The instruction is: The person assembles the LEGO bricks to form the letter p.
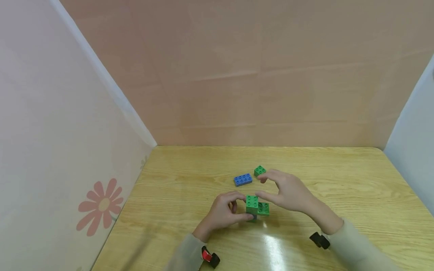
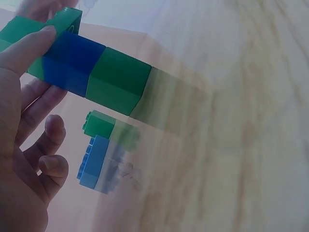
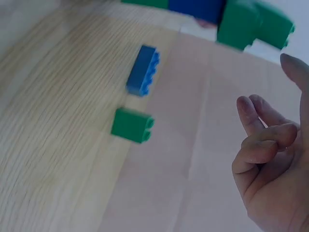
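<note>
My left hand [image 1: 225, 210] holds an upright stack of toy building bricks, thumb on one side and fingers on the other. The stack has a green brick [image 2: 120, 79] at its base, a blue brick [image 2: 72, 60] above that, and green bricks higher up. One green brick [image 1: 263, 208] juts out to the right from under the top green brick [image 1: 252, 203]. Just right of the stack, my right hand [image 1: 291, 192] holds nothing; its thumb and fingers are spread apart. In the right wrist view its thumb [image 3: 297, 72] shows a gap from the bricks.
Behind the stack on the wooden table [image 1: 183, 169] lie a loose blue brick [image 1: 243, 180] with two rows of studs and a small green brick [image 1: 260, 170]. The green one is close to my right fingertips. A pinkish wall covering [image 1: 257, 94] rises at the table's far edge.
</note>
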Demonstrator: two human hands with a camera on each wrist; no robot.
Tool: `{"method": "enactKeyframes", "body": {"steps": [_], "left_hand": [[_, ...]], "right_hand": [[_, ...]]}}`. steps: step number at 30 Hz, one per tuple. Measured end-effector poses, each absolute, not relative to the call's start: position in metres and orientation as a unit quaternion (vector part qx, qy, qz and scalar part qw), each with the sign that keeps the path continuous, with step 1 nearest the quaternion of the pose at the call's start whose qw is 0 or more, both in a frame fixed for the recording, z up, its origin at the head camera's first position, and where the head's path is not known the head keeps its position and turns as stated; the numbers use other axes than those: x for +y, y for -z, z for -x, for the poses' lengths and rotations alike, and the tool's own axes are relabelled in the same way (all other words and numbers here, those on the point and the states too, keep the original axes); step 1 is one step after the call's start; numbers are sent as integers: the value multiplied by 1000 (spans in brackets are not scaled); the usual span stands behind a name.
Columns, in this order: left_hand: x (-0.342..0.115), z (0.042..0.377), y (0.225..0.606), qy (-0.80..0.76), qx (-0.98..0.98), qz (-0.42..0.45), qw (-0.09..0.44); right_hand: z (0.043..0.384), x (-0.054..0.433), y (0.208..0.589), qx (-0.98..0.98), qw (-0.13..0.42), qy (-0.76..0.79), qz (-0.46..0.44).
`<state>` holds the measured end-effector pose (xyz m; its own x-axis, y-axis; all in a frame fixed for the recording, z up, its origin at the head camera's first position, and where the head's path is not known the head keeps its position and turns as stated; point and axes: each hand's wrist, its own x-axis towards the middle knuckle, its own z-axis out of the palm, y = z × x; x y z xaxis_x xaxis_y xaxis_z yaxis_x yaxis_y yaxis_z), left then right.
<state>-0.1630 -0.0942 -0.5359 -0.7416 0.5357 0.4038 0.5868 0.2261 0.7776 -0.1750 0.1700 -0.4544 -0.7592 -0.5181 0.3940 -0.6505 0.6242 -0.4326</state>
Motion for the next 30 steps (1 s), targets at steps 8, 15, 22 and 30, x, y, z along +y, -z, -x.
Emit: {"method": "enactKeyframes", "body": {"steps": [8,15,22,30], "left_hand": [[-94,163,539,526,-773,353,9],[-93,164,542,525,-774,354,11],[-93,163,539,527,-776,346,3],[-94,164,537,527,-773,354,14]], "right_hand": [[213,179,475,-925,43,-313,-210],[238,173,493,-945,-4,-292,-147],[253,169,504,-954,-18,-264,-139],[259,166,509,-959,-24,-250,-132]]}}
